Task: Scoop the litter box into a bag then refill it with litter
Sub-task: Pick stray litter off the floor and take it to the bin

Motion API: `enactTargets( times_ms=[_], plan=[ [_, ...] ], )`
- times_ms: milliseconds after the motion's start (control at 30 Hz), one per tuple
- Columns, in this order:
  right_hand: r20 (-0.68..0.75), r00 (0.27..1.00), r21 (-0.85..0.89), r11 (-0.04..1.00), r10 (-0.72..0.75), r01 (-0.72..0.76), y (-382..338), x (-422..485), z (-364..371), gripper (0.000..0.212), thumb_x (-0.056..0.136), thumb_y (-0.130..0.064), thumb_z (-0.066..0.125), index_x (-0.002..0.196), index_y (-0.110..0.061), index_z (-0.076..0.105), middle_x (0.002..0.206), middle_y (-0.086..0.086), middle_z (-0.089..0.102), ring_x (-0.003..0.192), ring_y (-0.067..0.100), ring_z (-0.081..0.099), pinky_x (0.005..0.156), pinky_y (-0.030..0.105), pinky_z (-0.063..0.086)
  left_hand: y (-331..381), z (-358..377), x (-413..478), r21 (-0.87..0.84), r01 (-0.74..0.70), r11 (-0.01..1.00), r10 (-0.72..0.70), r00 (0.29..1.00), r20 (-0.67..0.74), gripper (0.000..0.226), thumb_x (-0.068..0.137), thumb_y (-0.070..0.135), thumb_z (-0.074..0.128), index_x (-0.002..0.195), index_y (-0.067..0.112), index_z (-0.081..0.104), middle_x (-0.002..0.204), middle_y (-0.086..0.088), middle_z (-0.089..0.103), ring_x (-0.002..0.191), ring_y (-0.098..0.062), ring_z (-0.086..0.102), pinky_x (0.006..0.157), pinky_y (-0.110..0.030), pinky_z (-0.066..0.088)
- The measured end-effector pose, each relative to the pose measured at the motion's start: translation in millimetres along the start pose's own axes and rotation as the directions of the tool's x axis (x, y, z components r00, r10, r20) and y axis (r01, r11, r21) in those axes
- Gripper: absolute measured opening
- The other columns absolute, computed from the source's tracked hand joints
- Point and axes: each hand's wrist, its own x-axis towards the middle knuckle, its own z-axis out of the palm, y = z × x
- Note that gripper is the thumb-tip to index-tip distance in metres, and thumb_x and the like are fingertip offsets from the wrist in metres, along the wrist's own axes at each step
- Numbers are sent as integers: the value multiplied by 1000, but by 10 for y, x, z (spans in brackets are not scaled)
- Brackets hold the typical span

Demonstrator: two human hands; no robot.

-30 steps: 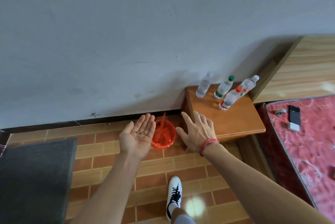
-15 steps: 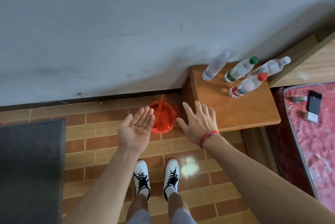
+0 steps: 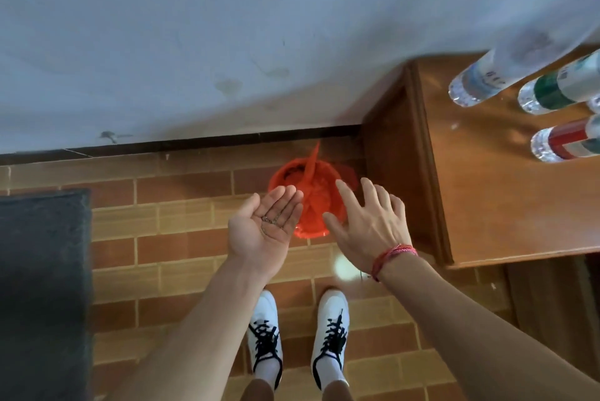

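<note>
A small bin lined with a red plastic bag (image 3: 313, 196) stands on the tiled floor by the wall, beside a wooden bedside table. My left hand (image 3: 263, 228) is palm up and flat just left of the bin, with a few small dark grains lying loose in the palm. My right hand (image 3: 370, 225) hovers palm down over the bin's right rim, fingers spread and straight, holding nothing. A red cord bracelet circles the right wrist. No litter box or scoop shows in the head view.
The wooden bedside table (image 3: 487, 212) at right carries three plastic water bottles (image 3: 480, 82). A dark grey mat (image 3: 42, 287) covers the floor at left. My two white shoes (image 3: 297, 332) stand on the tiles below the hands.
The view has dropped and closed in on the red bin. Both hands now sit at the bin's edges, the left still carrying the grains. The bed has left the view.
</note>
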Motion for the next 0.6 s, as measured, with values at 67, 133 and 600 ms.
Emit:
enactTargets(
  times_ms=[67, 133, 600],
  plan=[
    [8, 1000, -14, 1000, 6, -6, 73, 195, 306, 66, 93, -64, 28, 150, -32, 22, 153, 13, 30, 137, 31, 31, 113, 50, 26, -80, -135, 348, 2, 10, 1000, -10, 999, -40, 45, 104, 27, 35, 102, -5, 67, 105, -22, 71, 107, -35, 68, 101, -43, 49],
    [30, 1000, -24, 1000, 8, -7, 152, 356, 589, 66, 93, -64, 28, 150, -32, 22, 152, 13, 31, 136, 31, 33, 111, 50, 27, -159, -278, 657, 5, 11, 1000, -11, 996, -91, 45, 104, 28, 36, 107, -6, 66, 108, -22, 71, 104, -35, 69, 100, -44, 50],
    [92, 996, -29, 1000, 2, 0, 384, 1071, 1753, 65, 93, -63, 25, 150, -34, 21, 150, 11, 32, 134, 29, 33, 109, 48, 27, -432, -931, 2000, 114, -34, 993, 66, 952, -298, 43, 99, 25, 43, 108, -10, 67, 104, -21, 73, 100, -32, 71, 100, -42, 50]
  ],
)
